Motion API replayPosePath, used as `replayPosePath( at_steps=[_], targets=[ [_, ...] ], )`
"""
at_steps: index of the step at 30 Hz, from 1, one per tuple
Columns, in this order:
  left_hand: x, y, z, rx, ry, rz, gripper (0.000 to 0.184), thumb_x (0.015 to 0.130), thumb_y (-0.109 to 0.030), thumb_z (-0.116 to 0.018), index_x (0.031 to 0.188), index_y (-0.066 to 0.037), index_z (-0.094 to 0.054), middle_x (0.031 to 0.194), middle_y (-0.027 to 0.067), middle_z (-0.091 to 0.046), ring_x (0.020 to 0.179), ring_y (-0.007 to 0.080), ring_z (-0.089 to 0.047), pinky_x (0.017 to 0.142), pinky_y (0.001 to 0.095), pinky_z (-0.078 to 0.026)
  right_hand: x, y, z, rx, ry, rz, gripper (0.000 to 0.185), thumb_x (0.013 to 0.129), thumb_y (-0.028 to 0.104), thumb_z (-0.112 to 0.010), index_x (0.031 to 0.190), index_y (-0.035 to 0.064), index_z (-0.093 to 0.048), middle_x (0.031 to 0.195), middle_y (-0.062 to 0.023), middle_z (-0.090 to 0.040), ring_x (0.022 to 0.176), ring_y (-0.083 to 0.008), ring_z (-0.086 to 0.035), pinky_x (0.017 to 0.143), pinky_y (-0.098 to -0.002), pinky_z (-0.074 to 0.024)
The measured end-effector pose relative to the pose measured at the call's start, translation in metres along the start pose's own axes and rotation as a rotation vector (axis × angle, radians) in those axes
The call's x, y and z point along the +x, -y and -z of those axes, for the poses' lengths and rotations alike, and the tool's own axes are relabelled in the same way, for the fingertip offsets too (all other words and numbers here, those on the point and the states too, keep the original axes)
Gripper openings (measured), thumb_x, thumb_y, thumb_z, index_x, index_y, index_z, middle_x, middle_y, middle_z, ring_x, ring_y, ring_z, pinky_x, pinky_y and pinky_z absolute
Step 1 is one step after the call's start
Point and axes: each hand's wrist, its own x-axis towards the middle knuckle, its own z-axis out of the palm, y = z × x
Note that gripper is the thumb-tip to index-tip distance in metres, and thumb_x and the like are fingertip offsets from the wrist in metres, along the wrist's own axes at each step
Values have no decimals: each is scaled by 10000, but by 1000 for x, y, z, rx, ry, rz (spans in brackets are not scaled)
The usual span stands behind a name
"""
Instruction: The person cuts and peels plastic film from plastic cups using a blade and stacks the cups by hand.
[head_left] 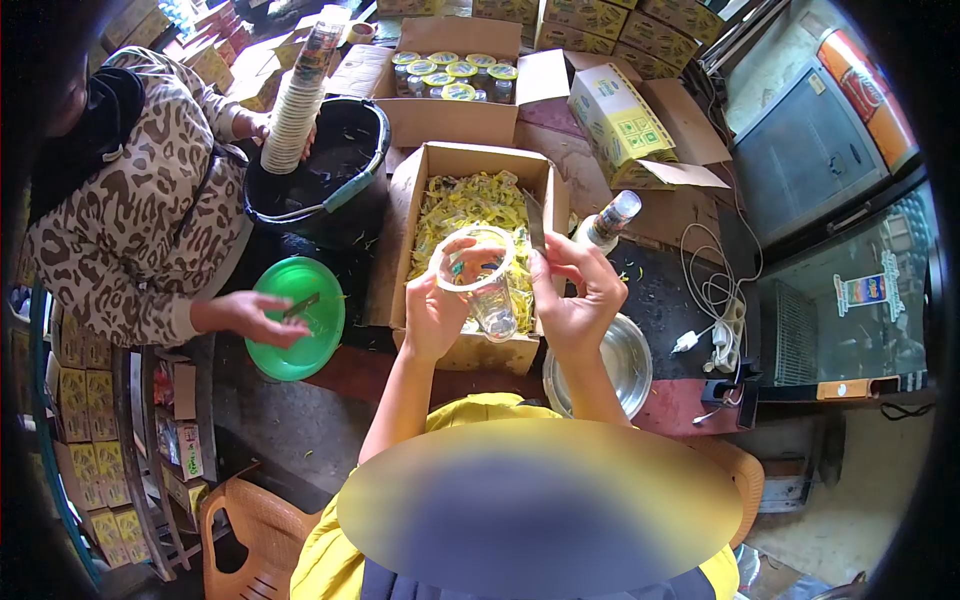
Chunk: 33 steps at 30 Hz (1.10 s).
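Note:
A clear plastic cup point(492, 305) is tilted with its rim toward me, and my left hand point(436, 312) has its fingers closed on the rim's left side. A knife point(536, 225) points up and away, its lower end between the fingers of my right hand point(578, 295), just right of the cup. Beneath both hands stands an open cardboard box point(400, 240) with yellow and clear scraps point(470, 195) in it. A metal bowl point(625, 365) is partly hidden under my right forearm.
At the left a co-worker point(140, 200) holds a tall cup stack point(290, 125) over a black bucket point(350, 195) and a small blade above a green basin point(300, 345). A cup stack point(608, 220), a cable point(705, 265) and a glass cabinet point(850, 300) stand at the right.

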Motion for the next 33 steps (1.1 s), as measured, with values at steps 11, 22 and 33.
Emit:
replayPosePath(
  at_steps=[11,22,33],
  targets=[
    [-9,0,-2,18,25,-61,724,733,-467,-531,1278,-62,-280,1179,145,-448,1121,228,-410,924,405,-354,-18,8,4,-105,28,118,263,652,-43,-653,900,41,-659,755,-86,-632,657,-159,-628,601,-251,-499],
    [-10,3,3,180,61,-83,762,753,-497,-509,1324,-70,-239,1203,149,-414,1115,251,-421,942,400,-335,-21,5,0,-120,27,186,245,652,-51,-655,882,34,-656,732,-85,-625,647,-165,-620,591,-250,-490],
    [-11,1,3,213,26,-28,808,677,-485,-614,1291,-63,-301,1154,133,-460,1115,224,-409,912,359,-352,-20,2,-3,-142,6,216,233,644,-59,-658,858,33,-657,736,-90,-627,638,-171,-618,580,-251,-486]
  ],
)
